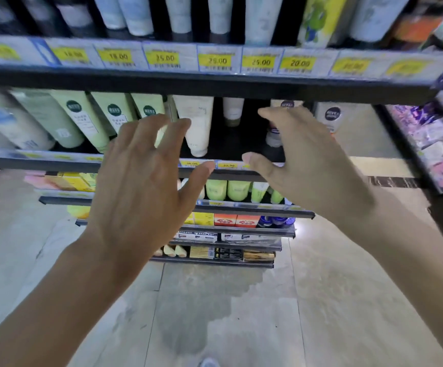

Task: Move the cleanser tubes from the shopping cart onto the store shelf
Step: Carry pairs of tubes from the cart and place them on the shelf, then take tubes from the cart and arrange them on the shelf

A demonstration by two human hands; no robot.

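My left hand (146, 178) is raised before the store shelf (209, 87), fingers spread and straight, holding nothing. My right hand (305, 165) is beside it, fingers loosely bent, thumb out, also empty. Between and just beyond them a cream cleanser tube (196, 123) stands cap-down on the second shelf, next to a row of pale green tubes (95, 120) on its left (the labels are blurred). A smaller white tube (233, 111) stands further back. Yellow price tags (216, 60) line the shelf edge above.
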